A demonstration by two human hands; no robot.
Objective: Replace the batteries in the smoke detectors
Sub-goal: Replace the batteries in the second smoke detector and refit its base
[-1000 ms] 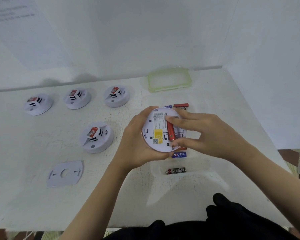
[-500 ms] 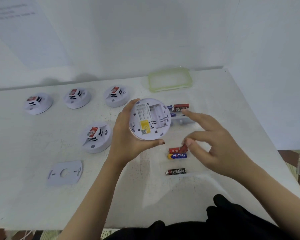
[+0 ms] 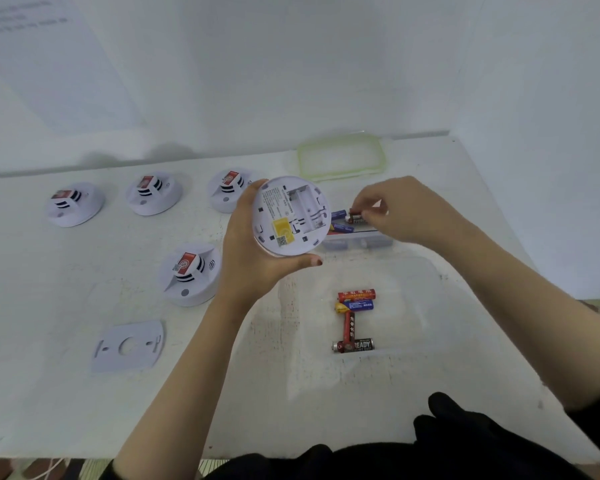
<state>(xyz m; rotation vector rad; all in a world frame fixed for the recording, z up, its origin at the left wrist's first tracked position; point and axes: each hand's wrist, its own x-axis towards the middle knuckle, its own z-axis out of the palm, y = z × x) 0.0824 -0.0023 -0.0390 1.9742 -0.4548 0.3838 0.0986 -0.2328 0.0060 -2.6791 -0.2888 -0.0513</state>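
My left hand [image 3: 257,265] grips a round white smoke detector [image 3: 290,216] above the table, its back turned up and its battery bay empty. My right hand [image 3: 395,211] reaches into a small clear box [image 3: 361,242] just right of the detector and pinches a dark red-ended battery [image 3: 357,216] among several others there. Nearer me, several loose batteries [image 3: 355,318] lie on the white table [image 3: 84,393]: red, blue-yellow and a black one.
Several other white smoke detectors stand on the table: three in a back row [image 3: 75,204] [image 3: 153,195] [image 3: 229,190] and one nearer [image 3: 189,273]. A flat white mounting plate [image 3: 129,346] lies front left. A green-rimmed lid [image 3: 342,157] sits by the back wall.
My right hand took the red battery out of the detector, dropped it with the loose batteries near me, then moved back to the clear box. The left hand lifted the detector up and left.
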